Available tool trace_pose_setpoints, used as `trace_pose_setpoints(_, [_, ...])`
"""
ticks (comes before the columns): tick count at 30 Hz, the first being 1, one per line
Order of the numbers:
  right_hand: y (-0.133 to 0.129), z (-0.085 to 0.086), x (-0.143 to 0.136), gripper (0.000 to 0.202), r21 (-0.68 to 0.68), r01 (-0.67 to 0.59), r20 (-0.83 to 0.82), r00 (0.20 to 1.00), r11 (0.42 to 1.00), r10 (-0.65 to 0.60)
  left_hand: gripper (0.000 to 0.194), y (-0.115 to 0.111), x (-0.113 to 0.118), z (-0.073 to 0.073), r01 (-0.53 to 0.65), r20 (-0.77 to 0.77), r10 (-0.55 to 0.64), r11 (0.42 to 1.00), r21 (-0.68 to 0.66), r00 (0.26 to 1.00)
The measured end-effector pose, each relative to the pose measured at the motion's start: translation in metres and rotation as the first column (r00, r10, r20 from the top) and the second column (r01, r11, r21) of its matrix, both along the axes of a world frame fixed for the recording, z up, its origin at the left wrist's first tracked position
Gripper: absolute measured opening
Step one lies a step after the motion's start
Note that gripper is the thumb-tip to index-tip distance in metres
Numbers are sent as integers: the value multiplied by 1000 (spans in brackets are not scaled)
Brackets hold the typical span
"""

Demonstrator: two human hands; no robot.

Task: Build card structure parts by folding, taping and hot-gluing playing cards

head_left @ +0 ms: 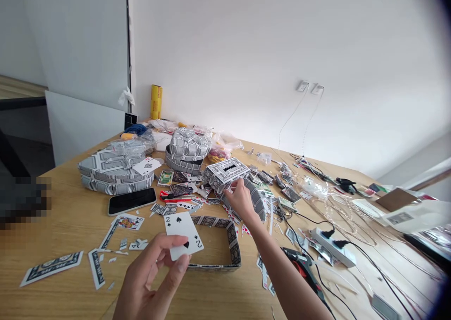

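My left hand [155, 273] pinches a two of spades playing card [180, 230] between thumb and fingers, its face toward me. Behind the card lies a rectangular frame made of playing cards [234, 245], open in the middle, on the wooden table. Further back, my right hand [241, 200] has its fingers closed at the near corner of a card-covered box [225, 172]; the fingertips are partly hidden. The box is tilted on a heap of cards, beside a curved card-covered piece [259, 200].
Larger card-covered boxes [116, 169] stand at the back left, near a phone [132, 201] and a red cutter [172, 198]. Card strips [52, 266] lie at the left. A glue gun [305, 270], power strip [333, 247] and tangled cables fill the right side.
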State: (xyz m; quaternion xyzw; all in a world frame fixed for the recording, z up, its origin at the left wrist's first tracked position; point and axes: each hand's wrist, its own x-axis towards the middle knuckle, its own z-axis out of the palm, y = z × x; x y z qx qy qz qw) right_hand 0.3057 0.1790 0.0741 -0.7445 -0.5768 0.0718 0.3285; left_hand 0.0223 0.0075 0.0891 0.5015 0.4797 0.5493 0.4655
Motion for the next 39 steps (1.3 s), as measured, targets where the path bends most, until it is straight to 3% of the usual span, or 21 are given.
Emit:
trace_pose_setpoints(11, [12, -14, 6, 32, -47, -22, 20, 1000, 999, 23, 47, -2, -8, 3, -1, 76, 5, 999, -50, 997])
trace_pose_setpoints(29, [15, -24, 20, 36, 29, -108, 29, 994, 994, 107, 31, 6, -16, -18, 129, 2, -129, 989, 77, 992])
trace_pose_setpoints(35, [11, -18, 17, 35, 39, -113, 25, 993, 993, 112, 27, 10, -14, -18, 142, -10, -141, 982, 122, 990])
trace_pose_setpoints(39, [-17, 1, 6, 28, 67, -126, 14, 992, 990, 125, 25, 14, -16, -19, 136, -7, -136, 980, 148, 991])
